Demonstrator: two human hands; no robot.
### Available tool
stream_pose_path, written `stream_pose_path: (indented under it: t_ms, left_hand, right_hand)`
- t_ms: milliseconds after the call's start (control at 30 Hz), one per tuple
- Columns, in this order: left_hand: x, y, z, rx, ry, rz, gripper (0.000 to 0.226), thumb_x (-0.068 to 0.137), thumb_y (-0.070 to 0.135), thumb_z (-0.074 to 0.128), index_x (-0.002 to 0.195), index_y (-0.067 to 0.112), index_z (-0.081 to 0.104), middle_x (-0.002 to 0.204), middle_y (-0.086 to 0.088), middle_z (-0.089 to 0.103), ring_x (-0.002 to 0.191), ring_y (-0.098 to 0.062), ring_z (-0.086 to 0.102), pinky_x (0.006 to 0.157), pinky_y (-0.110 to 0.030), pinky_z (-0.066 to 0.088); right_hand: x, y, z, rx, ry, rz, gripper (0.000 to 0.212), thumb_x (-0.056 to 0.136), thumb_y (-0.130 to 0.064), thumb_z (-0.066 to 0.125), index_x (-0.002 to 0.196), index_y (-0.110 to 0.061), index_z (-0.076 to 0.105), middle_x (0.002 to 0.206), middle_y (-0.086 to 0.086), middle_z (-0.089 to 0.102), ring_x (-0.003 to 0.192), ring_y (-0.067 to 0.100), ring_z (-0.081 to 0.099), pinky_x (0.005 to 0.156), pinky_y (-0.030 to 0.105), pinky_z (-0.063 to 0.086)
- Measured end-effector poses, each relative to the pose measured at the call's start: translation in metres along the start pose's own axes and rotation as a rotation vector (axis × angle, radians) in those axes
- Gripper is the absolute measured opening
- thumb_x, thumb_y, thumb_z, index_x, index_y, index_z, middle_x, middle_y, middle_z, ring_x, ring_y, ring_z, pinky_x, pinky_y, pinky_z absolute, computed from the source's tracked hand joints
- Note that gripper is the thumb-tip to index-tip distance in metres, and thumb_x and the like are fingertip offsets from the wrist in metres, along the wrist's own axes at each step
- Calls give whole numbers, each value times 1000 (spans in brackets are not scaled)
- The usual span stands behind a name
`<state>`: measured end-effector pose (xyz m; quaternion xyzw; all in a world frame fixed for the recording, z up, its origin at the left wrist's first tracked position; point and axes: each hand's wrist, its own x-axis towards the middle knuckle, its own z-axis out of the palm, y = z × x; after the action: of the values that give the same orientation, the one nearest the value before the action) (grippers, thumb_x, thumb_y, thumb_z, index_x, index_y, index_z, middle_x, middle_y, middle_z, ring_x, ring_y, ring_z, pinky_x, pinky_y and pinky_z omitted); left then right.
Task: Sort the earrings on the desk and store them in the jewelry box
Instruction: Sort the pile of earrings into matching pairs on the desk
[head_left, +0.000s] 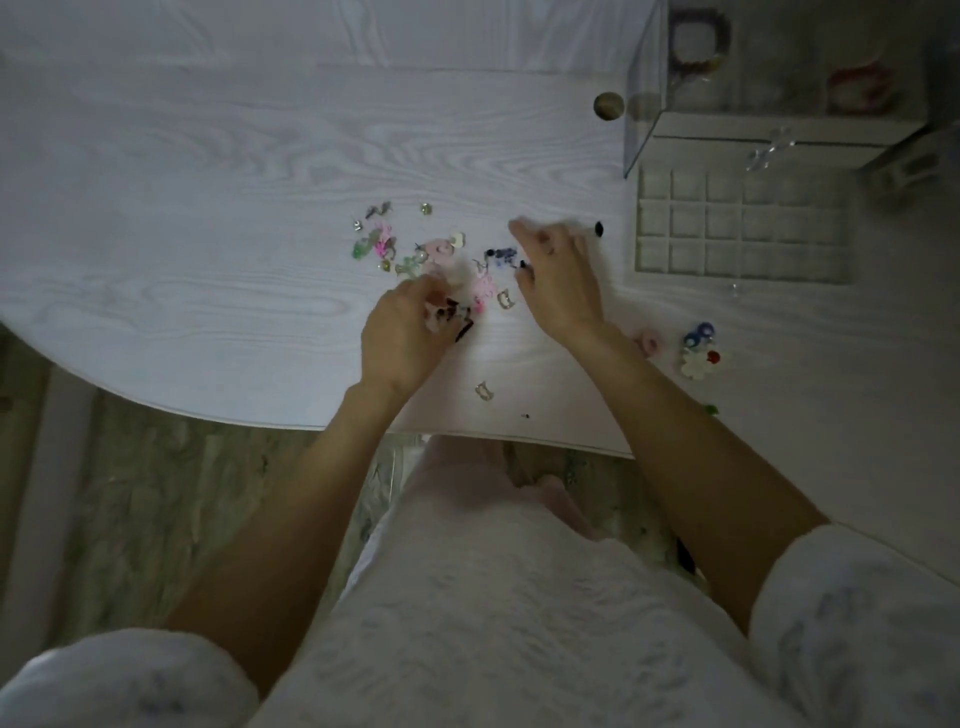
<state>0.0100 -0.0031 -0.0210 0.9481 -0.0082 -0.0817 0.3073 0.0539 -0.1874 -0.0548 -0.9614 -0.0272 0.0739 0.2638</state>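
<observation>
A white wood-grain bench (208, 218) fills the upper part of the dim view. Left of centre lies a loose scatter of earrings (387, 241), green, pink and silvery pieces close together, some touching.

Just to the right and nearer the person, the left hand (402, 332) rests on the bench with its fingers curled in around a small dark-and-pink earring (452, 314); the fingertips seem to be pinched on it, though blur makes the grip hard to read. Beside that, a pale pink earring (483, 288) and a small metal hoop-like piece (504, 300) lie between the two hands, and another metal piece (484, 391) sits alone near the bench edge.

The right hand (558, 280) lies palm down over the bench, fingers spread apart and holding nothing that shows, with a dark blue earring (500, 254) just beside its fingertips.

Further right, a small sorted group (698, 351) of pink, blue, white and red pieces lies near the right forearm. Beyond it, the jewelry box (779, 104) stands at the far right, clear-walled, with its gridded tray (743, 228) pulled out in front, the compartments looking empty.
</observation>
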Motion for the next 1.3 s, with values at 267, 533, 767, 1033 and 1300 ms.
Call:
stream_pose_path:
  t_ms: [267,533,767,1033,1300]
  left_hand:
    - [-1,-2,27,128,-38,17,37,82,28,65,115,14,58,116,-11,57,105,-31,51,76,-38,46]
    - [6,-3,35,92,-43,56,17,81,13,65,97,7,64,104,-15,61,98,-34,53,71,-40,48]
    - [6,-4,33,85,44,138,10,84,10,61,91,4,66,91,-18,65,83,-35,58,66,-40,49]
    - [-6,0,9,-145,156,109,11,95,22,49,98,14,56,89,-1,71,78,-16,66,67,-35,54]
    - [-24,48,14,-587,-36,77,6,98,28,39,99,22,43,91,-7,69,80,-19,68,74,-46,56]
  right_hand:
    - [4,0,6,-47,58,-83,17,88,-10,57,104,-5,57,112,12,54,106,28,45,83,36,43]
    - [-21,9,3,62,144,-8,12,80,7,51,87,-3,54,86,14,59,81,27,51,65,39,41]
    - [-34,9,-3,141,170,43,11,81,5,54,88,-3,56,82,14,64,75,26,58,64,41,49]
    - [-41,4,-14,633,225,283,11,89,-10,59,90,-10,48,92,8,68,84,15,65,80,39,55]
    - [-82,14,-45,1101,251,407,11,96,-2,44,95,-13,40,92,10,65,83,22,67,75,28,58]
